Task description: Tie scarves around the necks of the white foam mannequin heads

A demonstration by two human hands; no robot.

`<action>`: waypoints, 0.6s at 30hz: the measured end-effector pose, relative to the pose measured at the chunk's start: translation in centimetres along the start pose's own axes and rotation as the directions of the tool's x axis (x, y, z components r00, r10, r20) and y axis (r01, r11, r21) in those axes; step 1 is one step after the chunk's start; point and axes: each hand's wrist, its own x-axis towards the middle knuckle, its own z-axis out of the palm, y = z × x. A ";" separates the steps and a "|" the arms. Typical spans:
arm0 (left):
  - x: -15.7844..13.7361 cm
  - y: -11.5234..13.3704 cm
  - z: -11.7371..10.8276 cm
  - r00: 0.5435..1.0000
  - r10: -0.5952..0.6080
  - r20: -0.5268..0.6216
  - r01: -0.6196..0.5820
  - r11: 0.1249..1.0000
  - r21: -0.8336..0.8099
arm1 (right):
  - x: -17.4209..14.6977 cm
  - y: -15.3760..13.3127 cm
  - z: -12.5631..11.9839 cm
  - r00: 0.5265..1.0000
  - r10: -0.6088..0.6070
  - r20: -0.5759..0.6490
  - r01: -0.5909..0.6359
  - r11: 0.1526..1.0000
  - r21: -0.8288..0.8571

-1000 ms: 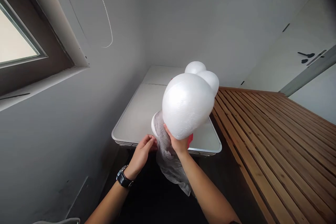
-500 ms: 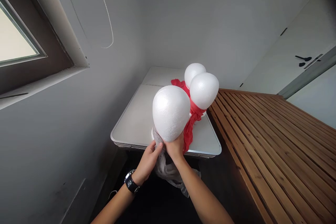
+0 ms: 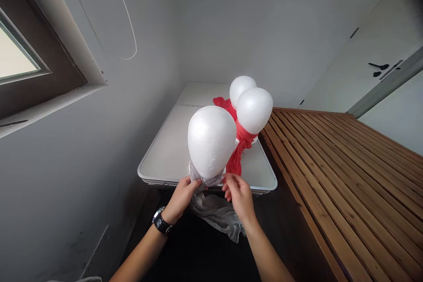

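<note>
A white foam mannequin head (image 3: 211, 141) stands upright at the near edge of the table. Round its neck lies a thin grey scarf (image 3: 216, 213), whose loose end hangs below the table edge. My left hand (image 3: 183, 196) pinches the scarf at the left front of the neck. To the right of the neck, my right hand (image 3: 238, 194) is off the scarf, fingers bent and slightly apart, with nothing visible in them. Behind it, a red scarf (image 3: 235, 161) trails from the neck of a second foam head (image 3: 255, 110).
A third foam head (image 3: 243, 90) with red cloth stands farther back on the white folding table (image 3: 161, 150). A slatted wooden bench (image 3: 330, 163) runs along the right side. On the left are a wall, a window (image 3: 20, 48) and a hanging bead cord (image 3: 127, 13).
My right hand has come out from under the head's chin and moved right, away from the neck. The grey scarf now shows wrapped across the neck front. My left hand keeps its pinch.
</note>
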 end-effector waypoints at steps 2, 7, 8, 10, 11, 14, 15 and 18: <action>0.0 0.4 0.0 1.000 0.004 0.022 -0.004 1.000 0.014 | -0.8 0.0 0.5 0.953 0.187 0.237 -0.183 0.982 -0.039; -0.5 1.4 0.3 0.987 0.081 0.141 -0.103 0.982 0.159 | -0.7 0.2 3.7 0.920 0.230 0.317 -0.226 0.973 -0.050; -0.5 1.5 0.3 0.980 0.094 0.175 -0.127 0.974 0.190 | -0.6 0.3 4.2 0.933 0.222 0.282 -0.221 0.975 -0.035; -0.5 1.5 0.4 0.977 0.113 0.179 -0.156 0.954 0.254 | -0.3 0.4 4.5 0.958 0.216 0.189 -0.218 0.976 -0.010; -0.5 1.4 0.4 0.982 0.117 0.147 -0.155 0.946 0.286 | -0.3 0.5 4.5 0.967 0.212 0.138 -0.215 0.977 0.007; -0.1 0.7 0.4 0.995 0.095 -0.008 -0.088 0.951 0.298 | -0.2 0.4 4.1 0.967 0.245 0.071 -0.253 0.957 0.143; 0.1 0.5 0.3 0.996 0.076 -0.044 -0.062 0.963 0.261 | -0.2 0.2 3.9 0.960 0.268 0.079 -0.278 0.938 0.208; 0.4 -0.2 0.0 0.990 0.064 -0.124 -0.050 0.993 0.111 | -0.1 -0.5 3.0 0.948 0.311 0.067 -0.314 0.878 0.361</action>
